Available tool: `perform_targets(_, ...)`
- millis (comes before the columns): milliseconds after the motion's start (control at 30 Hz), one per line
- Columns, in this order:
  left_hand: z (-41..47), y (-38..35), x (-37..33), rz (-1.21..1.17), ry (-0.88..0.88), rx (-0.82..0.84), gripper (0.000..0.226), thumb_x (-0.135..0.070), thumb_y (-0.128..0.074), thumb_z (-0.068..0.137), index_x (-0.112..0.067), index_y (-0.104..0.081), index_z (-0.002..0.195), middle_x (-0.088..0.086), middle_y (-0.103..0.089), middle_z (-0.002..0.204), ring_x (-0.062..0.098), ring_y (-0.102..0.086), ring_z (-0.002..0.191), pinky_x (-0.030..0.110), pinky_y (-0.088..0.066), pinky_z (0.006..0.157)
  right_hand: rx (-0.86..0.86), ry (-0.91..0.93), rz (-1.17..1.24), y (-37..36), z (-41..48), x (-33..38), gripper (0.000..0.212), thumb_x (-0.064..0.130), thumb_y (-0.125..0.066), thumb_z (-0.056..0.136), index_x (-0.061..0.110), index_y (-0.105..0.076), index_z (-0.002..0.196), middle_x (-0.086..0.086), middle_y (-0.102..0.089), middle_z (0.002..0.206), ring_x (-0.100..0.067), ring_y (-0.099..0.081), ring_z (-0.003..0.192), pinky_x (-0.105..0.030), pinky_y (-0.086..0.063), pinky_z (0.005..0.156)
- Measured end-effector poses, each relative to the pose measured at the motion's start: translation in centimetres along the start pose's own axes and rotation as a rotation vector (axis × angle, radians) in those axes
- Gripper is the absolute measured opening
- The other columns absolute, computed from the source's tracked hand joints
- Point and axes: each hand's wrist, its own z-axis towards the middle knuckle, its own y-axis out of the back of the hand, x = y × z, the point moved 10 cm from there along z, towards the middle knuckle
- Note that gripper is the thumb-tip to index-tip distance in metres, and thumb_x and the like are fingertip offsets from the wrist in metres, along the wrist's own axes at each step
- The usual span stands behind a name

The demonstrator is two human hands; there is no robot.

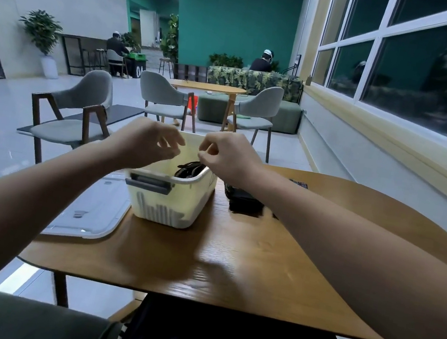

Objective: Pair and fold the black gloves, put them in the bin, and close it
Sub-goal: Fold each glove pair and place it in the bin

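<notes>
Left hand (147, 142) and right hand (227, 156) hover above the bin (164, 204) — black gloves (188, 169) inside.

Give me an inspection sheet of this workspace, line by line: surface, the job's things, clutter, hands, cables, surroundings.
Surface: glossy brown wooden table with a rounded edge.
Job's things: cream plastic bin stands open with black gloves inside; a black glove bundle lies on the table to its right; the flat white lid lies off, to the bin's left.
Clutter: small dark patterned item near the far edge, too unclear to identify.
Hands: left hand and right hand hover over the bin; the left holds nothing; the right's fingers are curled, grip unclear.
Cables: nothing seen.
Surroundings: grey upholstered chairs, large window on the right, people seated far off.
</notes>
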Motion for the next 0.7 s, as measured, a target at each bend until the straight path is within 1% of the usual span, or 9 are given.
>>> perform_targets(100, 1.5, -0.1, -2.8, -0.047, -0.039, -0.079, 0.022, -0.022, -0.079, 0.093, -0.022, -0.077, 0.115, -0.008, -0.078, 0.100, 0.005, -0.073, 0.086, 0.028, -0.063, 0.080, -0.012, -0.029, -0.035, 1.5, -0.6, -2.1, 0.011, 0.026, -0.071, 0.096, 0.018, -0.078, 0.100, 0.003, -0.074, 0.090, -0.012, -0.069, 0.083, -0.031, -0.059, 0.080)
perform_targets(167, 2.6, -0.5, -4.9, -0.066, -0.063, -0.124, 0.020, -0.020, -0.080, 0.092, -0.019, -0.078, 0.111, -0.005, -0.078, 0.097, 0.009, -0.073, 0.083, 0.030, -0.063, 0.078, -0.011, -0.066, -0.061, 2.2, -1.1, -3.9, 0.013, 0.025, -0.070, 0.096, 0.016, -0.078, 0.100, 0.001, -0.075, 0.090, -0.013, -0.068, 0.082, -0.030, -0.057, 0.079)
perform_targets(267, 4.1, -1.9, -8.0, -0.094, -0.067, -0.154, 0.018, -0.016, -0.080, 0.091, -0.015, -0.079, 0.109, 0.000, -0.079, 0.094, 0.014, -0.073, 0.081, 0.032, -0.062, 0.078, 0.007, -0.144, -0.099, 3.0, -2.0, -7.2, 0.013, 0.024, -0.068, 0.095, 0.017, -0.078, 0.098, 0.002, -0.073, 0.088, -0.015, -0.067, 0.082, -0.031, -0.055, 0.078)
perform_targets(333, 5.0, -3.5, -9.5, -0.074, -0.059, -0.133, 0.018, -0.017, -0.078, 0.092, -0.015, -0.079, 0.110, 0.000, -0.079, 0.096, 0.014, -0.073, 0.083, 0.032, -0.061, 0.078, 0.016, -0.193, -0.122, 3.5, -2.8, -9.3, 0.013, 0.024, -0.067, 0.093, 0.018, -0.078, 0.096, 0.001, -0.075, 0.089, -0.016, -0.067, 0.083, -0.032, -0.055, 0.078)
perform_targets(433, 6.4, -6.2, -11.0, -0.051, -0.044, -0.101, 0.018, -0.020, -0.076, 0.091, -0.019, -0.078, 0.109, -0.002, -0.078, 0.095, 0.017, -0.071, 0.083, 0.036, -0.061, 0.077, 0.020, -0.261, -0.149, 4.2, -4.1, -12.4, 0.012, 0.024, -0.067, 0.092, 0.019, -0.077, 0.095, 0.002, -0.074, 0.089, -0.018, -0.067, 0.085, -0.033, -0.055, 0.078)
perform_targets(567, 7.7, -10.4, -12.0, -0.025, 0.004, -0.023, 0.020, -0.022, -0.071, 0.094, -0.022, -0.076, 0.113, -0.001, -0.079, 0.100, 0.018, -0.071, 0.087, 0.031, -0.057, 0.076, 0.053, -0.331, -0.180, 4.2, -6.1, -16.3, 0.011, 0.020, -0.067, 0.091, 0.018, -0.076, 0.095, 0.002, -0.073, 0.089, -0.020, -0.068, 0.089, -0.035, -0.056, 0.081)
perform_targets(633, 8.0, -12.8, -12.1, -0.040, 0.033, 0.020, 0.020, -0.021, -0.069, 0.094, -0.021, -0.076, 0.113, 0.002, -0.079, 0.102, 0.022, -0.071, 0.092, 0.034, -0.059, 0.080, 0.074, -0.356, -0.189, 3.8, -7.0, -18.1, 0.011, 0.019, -0.069, 0.092, 0.017, -0.077, 0.098, 0.000, -0.075, 0.094, -0.021, -0.068, 0.092, -0.035, -0.056, 0.083)
perform_targets(700, 8.3, -15.1, -11.5, -0.050, 0.082, 0.056, 0.020, -0.019, -0.067, 0.094, -0.021, -0.076, 0.112, 0.003, -0.078, 0.105, 0.025, -0.070, 0.096, 0.037, -0.060, 0.082, 0.109, -0.382, -0.196, 3.4, -8.0, -19.8, 0.010, 0.020, -0.069, 0.095, 0.017, -0.077, 0.101, 0.001, -0.074, 0.098, -0.020, -0.067, 0.093, -0.033, -0.054, 0.083)
